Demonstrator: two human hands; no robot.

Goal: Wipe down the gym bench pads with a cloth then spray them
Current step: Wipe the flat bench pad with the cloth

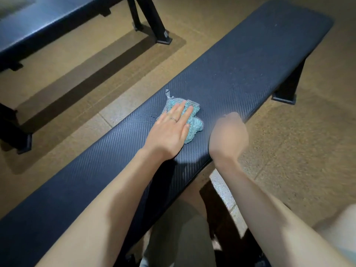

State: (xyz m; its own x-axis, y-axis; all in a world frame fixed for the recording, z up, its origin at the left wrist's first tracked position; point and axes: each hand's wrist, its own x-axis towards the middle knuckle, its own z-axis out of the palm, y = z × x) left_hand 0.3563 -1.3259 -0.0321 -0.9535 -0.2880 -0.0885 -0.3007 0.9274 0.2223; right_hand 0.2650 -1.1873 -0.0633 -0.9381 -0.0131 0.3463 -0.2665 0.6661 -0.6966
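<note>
- The left hand point(172, 130) is lying flat, palm down, with its fingers straight and slightly spread, pressing the near part of a teal knitted cloth point(189, 118) onto the bench pad point(250, 62).
- A thin ring point(174, 119) is showing on one finger of that hand.
- The cloth is sitting bunched under and just beyond the left fingertips, its checked border and a small hanging loop point(168, 93) sticking out on the far side of the hand.
- The cloth is resting about midway along the dark, ribbed pad, which is running diagonally away from the hands.
- A few wet-looking spots are showing on the pad just to the left of the left hand's fingers.
- The right hand point(228, 135) is blurred; it is hanging over the pad's right edge, just to the right of the cloth and apart from it, with its fingers curled downward. I cannot tell whether it is gripping the edge or holding anything.
- One black bench leg point(289, 87) is standing on the speckled tan floor point(298, 151) well beyond the right hand.
- A second dark bench point(48, 20) is standing far beyond the left hand, well apart.
</note>
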